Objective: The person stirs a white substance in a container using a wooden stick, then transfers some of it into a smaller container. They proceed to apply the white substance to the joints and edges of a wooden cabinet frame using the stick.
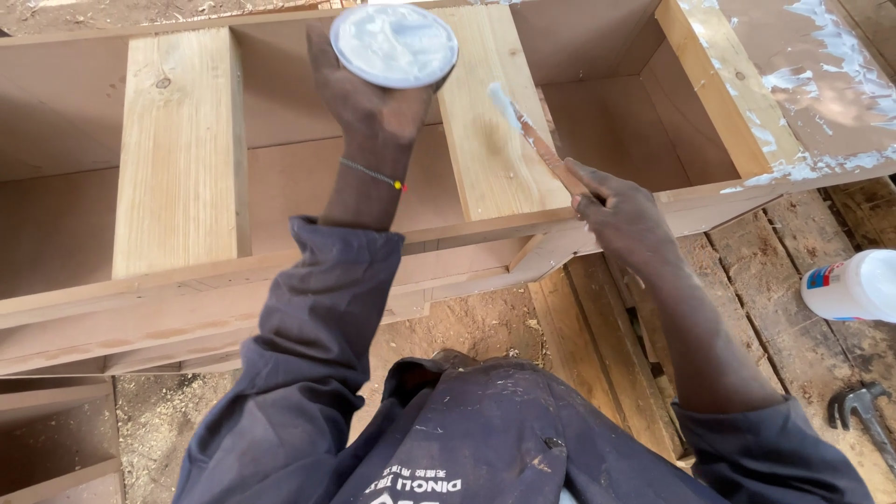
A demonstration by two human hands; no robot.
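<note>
While the left hand [373, 98] clasps a round white-filled tub [394, 45] at top centre, the right hand [623, 213] pinches a brush [534, 136] against a wooden divider [485, 140].

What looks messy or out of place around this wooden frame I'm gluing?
White glue is smeared unevenly over the board at top right, well beyond the divider that the brush in the right hand touches. A white bottle lies on its side, and a hammer lies on the planks.

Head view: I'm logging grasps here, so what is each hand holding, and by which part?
Left hand cups a round white-filled lid from beneath. Right hand holds a brush by its handle's lower end.
</note>
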